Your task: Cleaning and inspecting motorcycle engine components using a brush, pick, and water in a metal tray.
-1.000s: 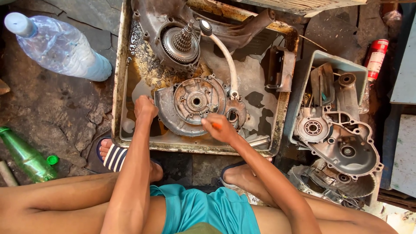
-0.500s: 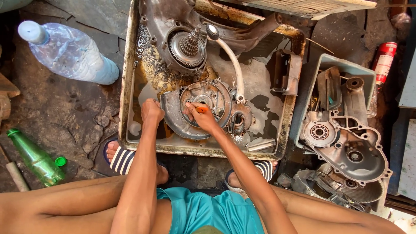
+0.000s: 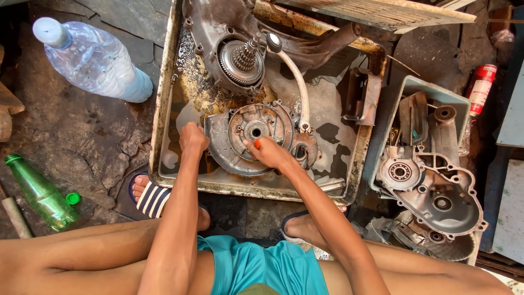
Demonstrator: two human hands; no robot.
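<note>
A round grey engine cover point(image 3: 256, 136) with a central hole lies in a rusty metal wash tray point(image 3: 164, 104). My left hand point(image 3: 193, 137) grips its left rim. My right hand point(image 3: 267, 152) rests on the cover's face just right of the hole and is closed on a small orange-tipped object, mostly hidden by the fingers. Above the cover sits a greasy engine case with a gear cluster point(image 3: 243, 60), and a white hose point(image 3: 297, 87) curves down to the cover's right side.
A clear plastic water bottle point(image 3: 93, 63) lies at the upper left, a green bottle point(image 3: 38, 191) at the lower left. A grey bin with engine case halves point(image 3: 431, 186) stands on the right, a red can point(image 3: 480, 82) behind it. My sandalled feet are below the tray.
My right hand has slid from the cover's lower right edge up onto its face near the centre hole. The left hand has stayed on the rim. The view has shifted slightly.
</note>
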